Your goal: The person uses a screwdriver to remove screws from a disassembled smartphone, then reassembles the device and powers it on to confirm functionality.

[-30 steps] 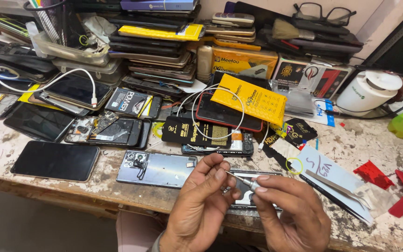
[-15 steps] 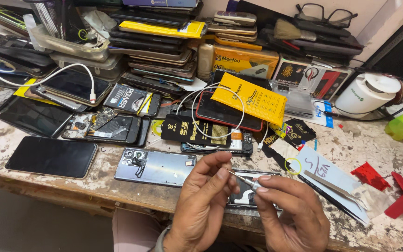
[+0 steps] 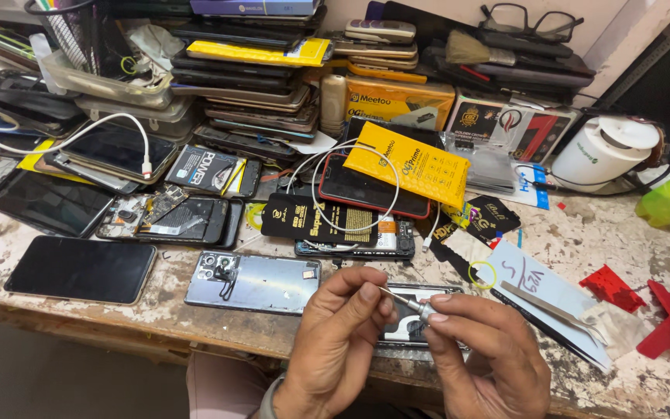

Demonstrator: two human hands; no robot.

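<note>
Silver slim metal screwdriver (image 3: 406, 301) pinched at both ends, left hand (image 3: 333, 349) grip on tip, right hand (image 3: 481, 358) closed round handle, above opened phone (image 3: 411, 324) at worn surface (image 3: 622, 233) edge. Risk: tip slips, drops.

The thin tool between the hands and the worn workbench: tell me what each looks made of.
Thin silver tool: likely metal, with a bright sheen and fine point, pinched by left hand and right hand. Worn workbench: probably painted wood; pale coat chipped and stained, brown showing at the edge.
</note>
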